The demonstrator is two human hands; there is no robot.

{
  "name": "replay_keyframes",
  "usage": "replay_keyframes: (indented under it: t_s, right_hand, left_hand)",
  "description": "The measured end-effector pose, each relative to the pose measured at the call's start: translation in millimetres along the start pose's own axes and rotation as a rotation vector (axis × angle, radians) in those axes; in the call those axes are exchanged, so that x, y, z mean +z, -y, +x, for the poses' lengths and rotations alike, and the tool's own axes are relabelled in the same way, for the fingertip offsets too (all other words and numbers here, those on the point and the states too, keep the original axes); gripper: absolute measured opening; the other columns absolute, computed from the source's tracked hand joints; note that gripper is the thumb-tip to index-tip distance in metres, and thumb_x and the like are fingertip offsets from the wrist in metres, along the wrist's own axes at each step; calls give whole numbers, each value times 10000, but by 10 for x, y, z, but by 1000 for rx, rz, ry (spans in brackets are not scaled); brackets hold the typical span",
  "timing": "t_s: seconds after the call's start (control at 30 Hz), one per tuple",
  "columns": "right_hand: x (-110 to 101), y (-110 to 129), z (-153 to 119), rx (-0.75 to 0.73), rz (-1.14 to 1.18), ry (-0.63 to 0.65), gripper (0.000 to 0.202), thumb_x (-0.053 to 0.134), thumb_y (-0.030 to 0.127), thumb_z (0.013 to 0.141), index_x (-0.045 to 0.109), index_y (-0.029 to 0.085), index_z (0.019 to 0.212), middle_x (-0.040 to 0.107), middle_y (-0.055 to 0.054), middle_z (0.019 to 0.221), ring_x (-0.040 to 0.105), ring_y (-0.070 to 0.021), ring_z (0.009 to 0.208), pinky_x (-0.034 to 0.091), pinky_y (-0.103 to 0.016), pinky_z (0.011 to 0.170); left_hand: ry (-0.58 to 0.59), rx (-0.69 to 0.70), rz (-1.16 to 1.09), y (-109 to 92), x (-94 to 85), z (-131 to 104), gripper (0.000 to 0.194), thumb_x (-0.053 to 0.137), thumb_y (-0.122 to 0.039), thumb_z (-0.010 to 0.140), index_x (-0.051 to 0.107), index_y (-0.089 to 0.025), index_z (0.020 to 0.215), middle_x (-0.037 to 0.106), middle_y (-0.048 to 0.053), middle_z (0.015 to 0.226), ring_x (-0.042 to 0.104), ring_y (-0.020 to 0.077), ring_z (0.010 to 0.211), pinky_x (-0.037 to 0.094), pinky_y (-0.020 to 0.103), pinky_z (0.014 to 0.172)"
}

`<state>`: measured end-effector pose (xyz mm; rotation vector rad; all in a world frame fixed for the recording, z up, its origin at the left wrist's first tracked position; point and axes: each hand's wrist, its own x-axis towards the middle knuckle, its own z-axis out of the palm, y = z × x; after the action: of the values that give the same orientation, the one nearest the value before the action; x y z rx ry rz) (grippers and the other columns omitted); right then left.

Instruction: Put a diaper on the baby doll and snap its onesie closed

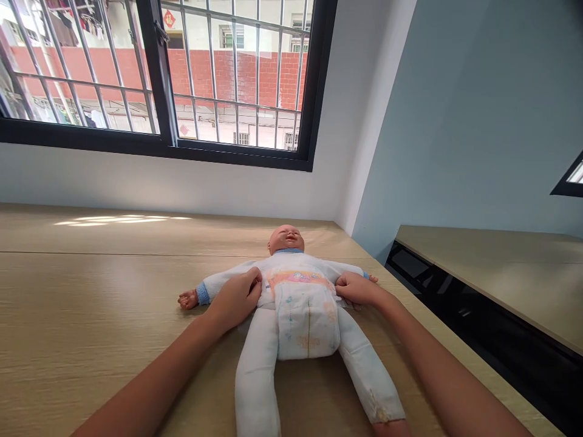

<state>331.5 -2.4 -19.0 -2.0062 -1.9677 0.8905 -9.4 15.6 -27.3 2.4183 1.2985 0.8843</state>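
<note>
Ok, diaper on the supine doll's front, btwn my hands, long axis head-to-legs. L hand & R hand abt equally near, one per waist side; fingers curled narrow, can't tell if pinching.

Relative to doll: left foot past bottom edge; print on diaper front too faint to read.
</note>
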Motion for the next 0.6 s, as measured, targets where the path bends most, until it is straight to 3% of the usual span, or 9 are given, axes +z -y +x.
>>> replay_keyframes:
  t_s: [0.6]
  right_hand:
    - [9, -13, -8, -49, -26, -31, 287, 509, 293, 768, 414, 194, 516, 535, -12, 473, 512, -154, 377, 322, -252, 405]
  left_hand:
    - [11, -5, 7, -10, -9, -5, 147, 379, -277, 924, 501, -228, 859, 569, -15, 682, 512, 175, 633, 335, 291, 618]
